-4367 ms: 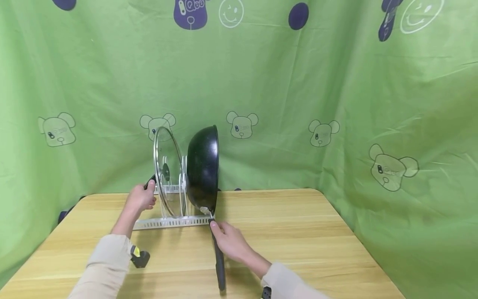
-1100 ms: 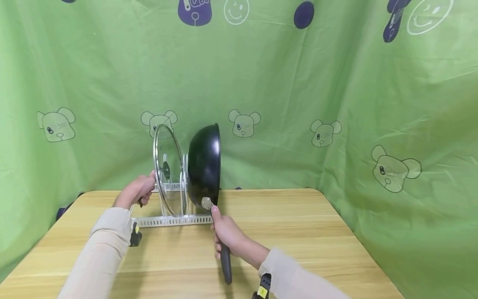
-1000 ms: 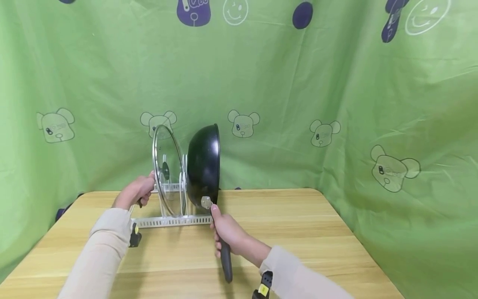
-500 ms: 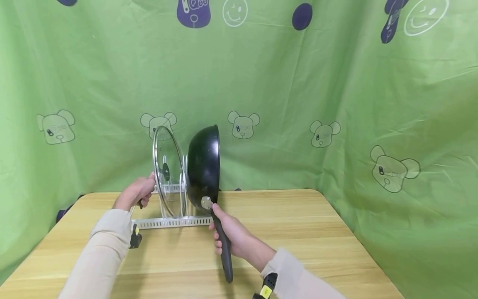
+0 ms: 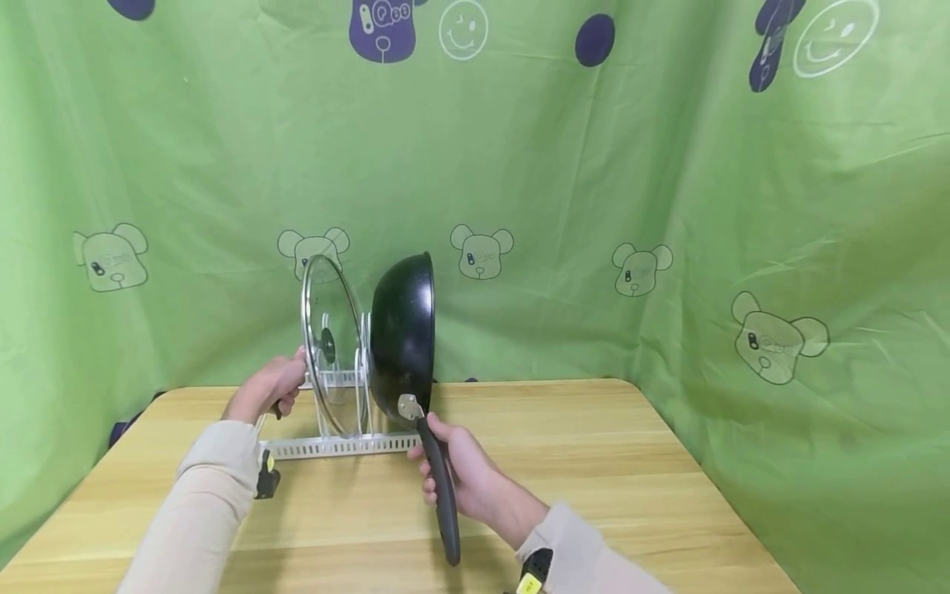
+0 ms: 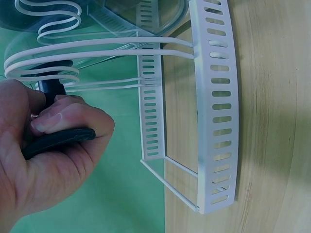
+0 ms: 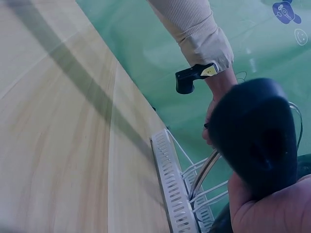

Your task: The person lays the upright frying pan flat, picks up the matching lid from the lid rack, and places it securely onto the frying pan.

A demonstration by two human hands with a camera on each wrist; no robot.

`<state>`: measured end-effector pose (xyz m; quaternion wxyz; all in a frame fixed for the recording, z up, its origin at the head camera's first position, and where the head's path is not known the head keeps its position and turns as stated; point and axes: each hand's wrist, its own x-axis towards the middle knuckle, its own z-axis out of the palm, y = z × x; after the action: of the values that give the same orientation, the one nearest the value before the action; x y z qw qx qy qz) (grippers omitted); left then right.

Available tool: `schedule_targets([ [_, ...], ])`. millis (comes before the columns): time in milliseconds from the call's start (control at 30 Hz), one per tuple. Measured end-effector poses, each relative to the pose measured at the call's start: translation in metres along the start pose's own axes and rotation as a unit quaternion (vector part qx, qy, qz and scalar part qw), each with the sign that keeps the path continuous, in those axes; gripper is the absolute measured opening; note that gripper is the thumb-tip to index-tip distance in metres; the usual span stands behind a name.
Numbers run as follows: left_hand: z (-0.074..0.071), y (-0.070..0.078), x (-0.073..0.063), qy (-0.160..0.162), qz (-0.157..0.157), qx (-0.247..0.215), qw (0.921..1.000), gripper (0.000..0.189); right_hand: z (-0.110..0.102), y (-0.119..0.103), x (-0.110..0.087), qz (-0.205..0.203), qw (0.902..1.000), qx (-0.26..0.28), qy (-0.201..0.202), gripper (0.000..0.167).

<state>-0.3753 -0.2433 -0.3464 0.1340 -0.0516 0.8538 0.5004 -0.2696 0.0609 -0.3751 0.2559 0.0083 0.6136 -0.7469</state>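
Observation:
My left hand (image 5: 267,386) grips the black arched handle (image 6: 58,141) of a clear glass lid (image 5: 331,396), its fingers curled through. The lid stands on edge in a white wire rack (image 5: 334,446). Right of it a black wok (image 5: 404,330) stands on its side against the rack's wires, its hollow facing right. My right hand (image 5: 467,474) holds the wok's black handle (image 5: 444,503), which slopes toward me. Fingertips show left of the handle and the thumb lies along its right side. In the right wrist view the handle's end hides most of that hand.
The rack rests on a wooden table (image 5: 594,470) toward its back edge. Green printed cloth (image 5: 534,165) hangs behind and on both sides. A small black camera (image 5: 267,476) is strapped to the left wrist, another (image 5: 536,569) to the right.
My right hand has shifted around the wok handle; its thumb moved from the handle's top to its right side. My left hand sits lower and farther left than at first. Lid and wok stay put.

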Motion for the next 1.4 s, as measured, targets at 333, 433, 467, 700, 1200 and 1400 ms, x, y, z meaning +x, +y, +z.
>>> schedule_targets([
  [333,0.000,-0.002,0.000,0.001,0.005,0.005,1.0000,0.058,0.002,0.006,-0.005,0.025,0.9987,0.037,-0.022,0.055],
  [433,-0.001,-0.002,0.000,0.001,0.006,0.003,1.0000,0.058,0.006,0.006,-0.006,0.015,0.9992,0.037,-0.007,0.056],
  [467,-0.001,-0.002,0.000,0.002,0.005,0.001,1.0000,0.058,0.007,0.006,-0.007,0.012,0.9994,0.034,0.001,0.056],
  [700,-0.001,-0.003,0.000,0.000,0.007,-0.002,1.0000,0.056,0.011,0.009,-0.006,-0.011,0.9993,-0.001,0.036,0.060],
  [1200,-0.002,-0.004,0.001,0.003,0.005,0.004,1.0000,0.056,0.012,0.011,-0.002,-0.016,0.9987,-0.019,0.045,0.060],
  [1400,-0.002,-0.004,0.004,-0.002,0.005,0.001,1.0000,0.056,0.013,0.009,-0.001,-0.014,0.9983,-0.022,0.053,0.060],
])
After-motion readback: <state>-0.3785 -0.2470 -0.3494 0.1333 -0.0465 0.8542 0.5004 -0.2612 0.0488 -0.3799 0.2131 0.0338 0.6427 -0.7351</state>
